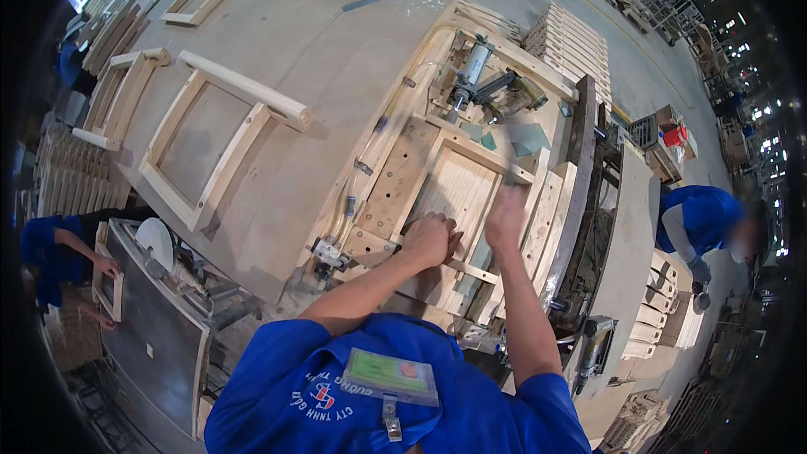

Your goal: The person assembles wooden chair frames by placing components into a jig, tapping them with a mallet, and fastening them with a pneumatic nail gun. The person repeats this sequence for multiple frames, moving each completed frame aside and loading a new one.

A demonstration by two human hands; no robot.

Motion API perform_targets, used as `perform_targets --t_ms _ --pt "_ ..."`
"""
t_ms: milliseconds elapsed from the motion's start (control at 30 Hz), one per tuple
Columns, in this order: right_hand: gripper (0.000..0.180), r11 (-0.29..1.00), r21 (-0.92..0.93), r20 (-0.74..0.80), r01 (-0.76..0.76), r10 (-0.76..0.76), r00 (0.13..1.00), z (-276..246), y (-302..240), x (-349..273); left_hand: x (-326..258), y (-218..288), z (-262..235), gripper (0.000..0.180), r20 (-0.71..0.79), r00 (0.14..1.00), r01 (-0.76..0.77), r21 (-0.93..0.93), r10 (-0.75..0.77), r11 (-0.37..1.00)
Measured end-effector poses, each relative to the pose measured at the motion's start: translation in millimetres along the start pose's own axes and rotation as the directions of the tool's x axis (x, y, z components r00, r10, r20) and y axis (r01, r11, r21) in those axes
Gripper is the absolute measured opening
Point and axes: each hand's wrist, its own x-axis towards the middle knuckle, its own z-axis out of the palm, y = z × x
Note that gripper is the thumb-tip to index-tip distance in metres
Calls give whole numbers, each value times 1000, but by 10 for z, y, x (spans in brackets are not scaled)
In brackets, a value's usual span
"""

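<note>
On the wooden jig [395, 176], my left hand [430, 238] presses flat and open on the slat panel [458, 193]. My right hand [507, 217] grips a blurry hammer [523, 139]. A bad swing could hit my fingers.

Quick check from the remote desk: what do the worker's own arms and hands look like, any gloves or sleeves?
Both arms are bare below short blue sleeves of a work shirt with white lettering. The left hand and right hand wear no gloves. No watch or wristband shows.

slats [458, 193]: pale bare wood, matt; cylinder [471, 71]: probably glossy metal
</note>
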Motion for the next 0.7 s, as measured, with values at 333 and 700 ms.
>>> perform_targets --t_ms 333,700 --pt "44 620 774 92 -129 92 992 -1728 -1377 106 -62 -186 36 36 -29 1000 0 45 1 999" --pt "23 898 -274 277 -345 417 866 -1208 -43 -2881 -17 -35 17 36 92 996 3 -26 0 1000"
